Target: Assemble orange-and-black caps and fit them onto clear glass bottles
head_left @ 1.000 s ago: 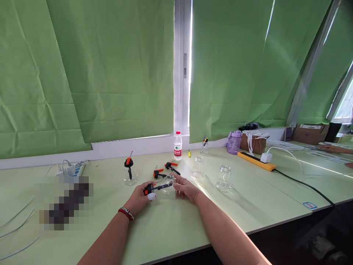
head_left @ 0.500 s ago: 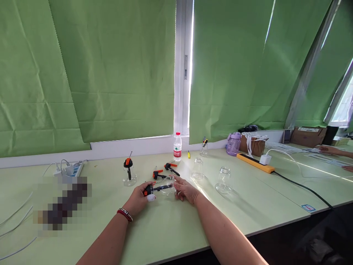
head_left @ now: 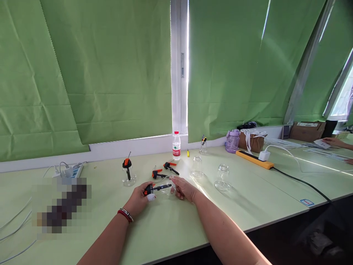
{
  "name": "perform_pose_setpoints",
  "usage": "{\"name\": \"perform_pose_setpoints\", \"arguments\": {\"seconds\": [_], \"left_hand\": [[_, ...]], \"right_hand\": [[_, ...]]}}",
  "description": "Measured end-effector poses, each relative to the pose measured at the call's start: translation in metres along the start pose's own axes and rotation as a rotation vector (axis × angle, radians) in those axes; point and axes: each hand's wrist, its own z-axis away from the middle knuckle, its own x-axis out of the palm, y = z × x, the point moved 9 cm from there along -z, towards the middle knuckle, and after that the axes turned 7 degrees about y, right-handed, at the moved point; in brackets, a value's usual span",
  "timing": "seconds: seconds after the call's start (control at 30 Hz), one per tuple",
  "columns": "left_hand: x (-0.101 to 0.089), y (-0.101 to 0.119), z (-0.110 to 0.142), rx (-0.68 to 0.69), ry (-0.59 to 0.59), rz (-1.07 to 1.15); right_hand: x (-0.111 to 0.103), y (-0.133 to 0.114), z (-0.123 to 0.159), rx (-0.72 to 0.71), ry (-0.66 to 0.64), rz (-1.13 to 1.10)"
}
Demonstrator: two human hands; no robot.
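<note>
My left hand is closed on the black and orange handle of a small tool whose shaft points right into a clear glass jar lying on its side. My right hand wraps round that jar and steadies it on the pale green table. A white bandage covers my left thumb tip. Two similar black and orange tools lie just behind the hands.
An upright jar with a tool in it stands back left. Two upturned jars sit right of the hands. A water bottle, a purple jug, a yellow power strip and another person's hands lie farther off.
Both hands stay on the tool and the jar. The view has shifted slightly, so everything sits a little lower left.
</note>
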Motion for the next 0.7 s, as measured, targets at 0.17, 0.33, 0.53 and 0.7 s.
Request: {"name": "perform_pose_setpoints", "arguments": {"seconds": [0.17, 0.33, 0.53, 0.7], "left_hand": [[-0.012, 0.024, 0.001, 0.174, 0.176, 0.023], [-0.010, 0.032, 0.005, 0.214, 0.321, 0.151], [-0.004, 0.015, 0.002, 0.126, 0.299, 0.052], [-0.002, 0.009, 0.001, 0.064, 0.276, -0.144]], "right_hand": [[0.013, 0.000, 0.008, -0.009, -0.183, -0.184], [0.037, -0.001, 0.014, -0.087, -0.352, -0.202], [0.037, 0.017, -0.002, -0.099, -0.133, 0.195], [0.037, 0.000, -0.004, -0.333, 0.041, 0.670]]}}
